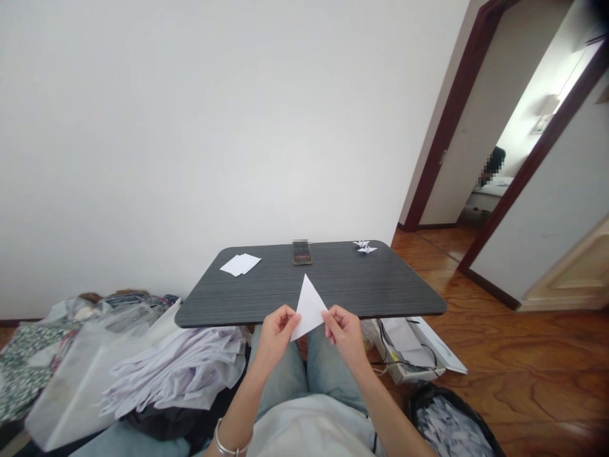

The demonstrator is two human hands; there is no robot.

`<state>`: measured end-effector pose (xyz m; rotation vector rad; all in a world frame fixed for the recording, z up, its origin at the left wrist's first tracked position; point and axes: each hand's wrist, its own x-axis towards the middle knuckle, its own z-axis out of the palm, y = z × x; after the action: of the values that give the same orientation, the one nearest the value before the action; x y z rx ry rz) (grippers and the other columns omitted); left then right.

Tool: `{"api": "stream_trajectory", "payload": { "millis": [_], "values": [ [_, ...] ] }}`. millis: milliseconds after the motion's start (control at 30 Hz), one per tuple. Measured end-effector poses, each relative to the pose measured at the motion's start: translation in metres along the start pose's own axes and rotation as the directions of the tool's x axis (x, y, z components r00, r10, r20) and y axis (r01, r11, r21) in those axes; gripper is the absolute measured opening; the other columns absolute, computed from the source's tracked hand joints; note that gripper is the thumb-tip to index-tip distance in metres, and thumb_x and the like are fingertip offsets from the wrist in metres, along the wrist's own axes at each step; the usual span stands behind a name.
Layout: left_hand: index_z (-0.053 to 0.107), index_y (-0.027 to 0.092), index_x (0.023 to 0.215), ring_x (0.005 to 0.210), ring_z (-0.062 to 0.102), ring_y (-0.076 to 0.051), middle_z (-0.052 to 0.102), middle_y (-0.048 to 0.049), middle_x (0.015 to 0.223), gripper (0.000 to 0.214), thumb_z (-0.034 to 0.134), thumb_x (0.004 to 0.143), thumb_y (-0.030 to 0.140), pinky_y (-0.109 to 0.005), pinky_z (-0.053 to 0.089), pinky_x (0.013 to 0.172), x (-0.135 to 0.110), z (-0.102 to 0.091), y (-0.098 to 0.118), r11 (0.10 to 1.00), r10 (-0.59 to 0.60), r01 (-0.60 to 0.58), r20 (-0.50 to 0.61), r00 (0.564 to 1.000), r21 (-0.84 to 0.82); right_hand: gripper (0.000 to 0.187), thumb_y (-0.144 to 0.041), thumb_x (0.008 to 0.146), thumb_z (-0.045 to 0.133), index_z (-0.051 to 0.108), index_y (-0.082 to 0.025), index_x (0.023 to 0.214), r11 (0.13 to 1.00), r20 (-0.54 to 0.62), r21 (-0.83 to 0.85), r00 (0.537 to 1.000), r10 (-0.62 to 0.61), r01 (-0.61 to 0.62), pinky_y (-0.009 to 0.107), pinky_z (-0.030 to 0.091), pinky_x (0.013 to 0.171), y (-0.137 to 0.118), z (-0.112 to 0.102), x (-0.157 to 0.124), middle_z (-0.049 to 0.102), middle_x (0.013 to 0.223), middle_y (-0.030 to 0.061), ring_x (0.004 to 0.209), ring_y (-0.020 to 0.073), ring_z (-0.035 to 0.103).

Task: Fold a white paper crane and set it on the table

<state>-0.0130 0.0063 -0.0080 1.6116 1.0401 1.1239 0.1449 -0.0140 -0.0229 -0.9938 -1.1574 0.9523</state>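
Paper folded into a white triangle (309, 308) is held up between both hands, just above the near edge of the dark table (266, 292). The left hand (276, 331) pinches the bottom left corner with thumb and fingers. The right hand (343, 329) pinches the bottom right corner the same way. The point of the triangle sticks up over the table top.

It looks like the folding has only just begun, since the sheet is a plain triangle with many folds left to make. Two small folded paper birds (364, 247) already sit at the far right of the table. Flat white sheets (240, 264) lie at the far left, and a phone (302, 252) rests between them.
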Motion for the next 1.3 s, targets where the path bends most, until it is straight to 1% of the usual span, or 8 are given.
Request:
{"api": "stream_trajectory", "payload": {
  "millis": [167,333,433,567,633,833,1133,1300],
  "values": [
    [0.040,0.017,0.060,0.053,0.032,-0.009,0.035,0.0054,0.055,0.032,0.047,0.082,0.039,-0.022,0.024,0.051,-0.002,0.002,0.003,0.985,0.067,-0.060,-0.039,0.997,0.162,0.038,-0.047,0.076,0.057,0.044,-0.019,0.054,1.000,0.006,-0.013,1.000,-0.003,0.003,0.018,0.022,0.032,0.003,-0.001,0.001,0.044,0.038,-0.0066,0.029,0.0050,0.033],
    [0.036,0.018,0.058,0.053,0.031,-0.010,0.032,0.0058,0.054,0.034,0.043,0.084,0.039,-0.023,0.024,0.052,-0.004,0.000,0.007,0.959,0.099,-0.091,-0.016,0.995,0.270,0.038,-0.047,0.076,0.057,0.044,-0.019,0.054,1.000,-0.002,-0.004,1.000,-0.001,0.001,0.018,0.022,0.032,0.003,0.000,0.001,0.045,0.038,-0.0065,0.029,0.0052,0.033],
    [0.037,0.018,0.058,0.053,0.032,-0.010,0.032,0.0057,0.054,0.035,0.041,0.085,0.039,-0.023,0.024,0.052,-0.005,-0.002,0.007,0.958,0.100,-0.104,0.027,0.995,0.266,0.037,-0.046,0.077,0.057,0.044,-0.019,0.055,1.000,-0.009,-0.002,1.000,-0.008,0.008,0.018,0.023,0.032,0.002,-0.001,0.002,0.044,0.038,-0.0064,0.030,0.0051,0.033],
    [0.045,0.017,0.067,0.057,0.039,-0.011,0.042,0.0035,0.060,0.027,0.041,0.085,0.036,-0.023,0.029,0.056,-0.005,-0.005,0.007,0.970,0.106,-0.126,0.103,0.989,0.207,0.037,-0.045,0.077,0.057,0.044,-0.019,0.054,1.000,-0.046,-0.001,0.999,-0.018,0.018,0.018,0.023,0.033,0.002,-0.005,0.004,0.044,0.039,-0.0063,0.031,0.0049,0.033],
    [0.046,0.017,0.069,0.059,0.041,-0.012,0.044,0.0026,0.063,0.025,0.040,0.086,0.035,-0.023,0.031,0.058,-0.006,-0.005,0.007,0.970,0.113,-0.136,0.123,0.986,0.201,0.038,-0.046,0.077,0.058,0.043,-0.019,0.053,1.000,-0.060,0.004,0.998,-0.021,0.021,0.018,0.023,0.033,0.001,-0.006,0.004,0.044,0.039,-0.0063,0.031,0.0051,0.033],
    [0.039,0.019,0.068,0.056,0.037,-0.012,0.037,0.0049,0.059,0.026,0.032,0.089,0.034,-0.024,0.027,0.056,-0.008,-0.001,0.004,0.938,0.134,-0.162,0.111,0.985,0.308,0.038,-0.046,0.076,0.058,0.044,-0.019,0.053,1.000,-0.080,0.022,0.997,-0.019,0.021,0.018,0.023,0.033,0.000,-0.005,0.004,0.044,0.039,-0.0064,0.030,0.0051,0.033],
    [0.037,0.021,0.066,0.052,0.037,-0.012,0.037,0.0053,0.055,0.028,0.028,0.090,0.032,-0.026,0.023,0.053,-0.009,0.005,-0.003,0.889,0.137,-0.165,0.095,0.986,0.427,0.038,-0.045,0.075,0.060,0.044,-0.019,0.053,0.999,-0.102,0.038,0.995,-0.021,0.025,0.018,0.023,0.032,-0.001,-0.004,0.004,0.044,0.039,-0.0065,0.031,0.0053,0.032],
    [0.036,0.021,0.065,0.051,0.039,-0.012,0.037,0.0050,0.054,0.029,0.028,0.090,0.032,-0.026,0.023,0.053,-0.010,0.005,-0.002,0.873,0.142,-0.178,0.113,0.983,0.454,0.037,-0.045,0.075,0.059,0.044,-0.019,0.053,0.998,-0.108,0.047,0.994,-0.024,0.030,0.018,0.023,0.032,-0.002,-0.004,0.004,0.044,0.039,-0.0064,0.031,0.0053,0.032]
  ]
}}
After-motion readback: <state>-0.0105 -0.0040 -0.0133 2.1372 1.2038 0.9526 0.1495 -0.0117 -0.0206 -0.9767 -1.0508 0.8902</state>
